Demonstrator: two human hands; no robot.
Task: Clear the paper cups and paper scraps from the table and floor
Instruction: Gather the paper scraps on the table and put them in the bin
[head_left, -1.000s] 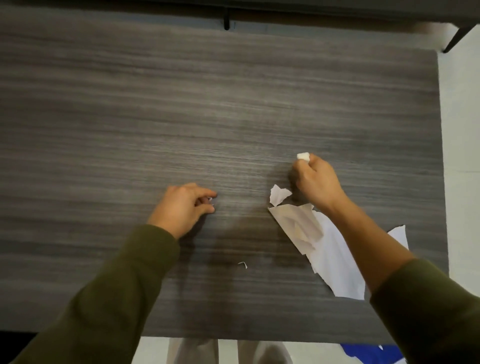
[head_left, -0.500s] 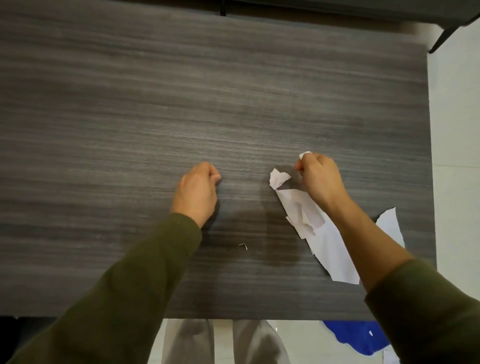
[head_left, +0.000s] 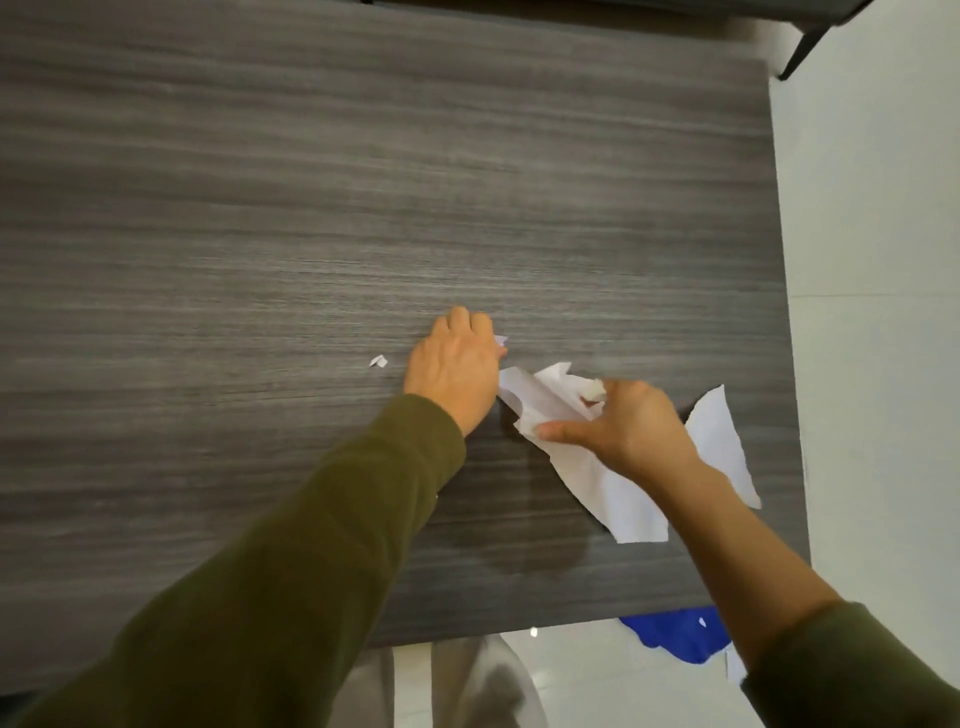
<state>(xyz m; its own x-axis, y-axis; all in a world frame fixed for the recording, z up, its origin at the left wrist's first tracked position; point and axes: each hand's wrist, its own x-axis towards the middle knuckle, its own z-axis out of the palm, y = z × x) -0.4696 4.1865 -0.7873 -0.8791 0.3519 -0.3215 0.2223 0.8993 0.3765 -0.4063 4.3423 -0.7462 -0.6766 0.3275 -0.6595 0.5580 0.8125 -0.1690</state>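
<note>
Clearing looks well along but unfinished. On the table (head_left: 260, 208), the left hand (head_left: 457, 364) pinches a small scrap (head_left: 501, 340), and the right hand (head_left: 628, 421) grips a crumpled bit (head_left: 595, 388) over the torn sheet (head_left: 597, 483). A tiny scrap (head_left: 378, 361) lies further left, and something blue (head_left: 675, 636) lies on the near floor.

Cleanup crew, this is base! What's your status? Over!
Left hand pinches a small scrap. Right hand grips a paper wad, thumb on the torn sheet. Tiny scrap loose on the table; nothing blocking it.
</note>
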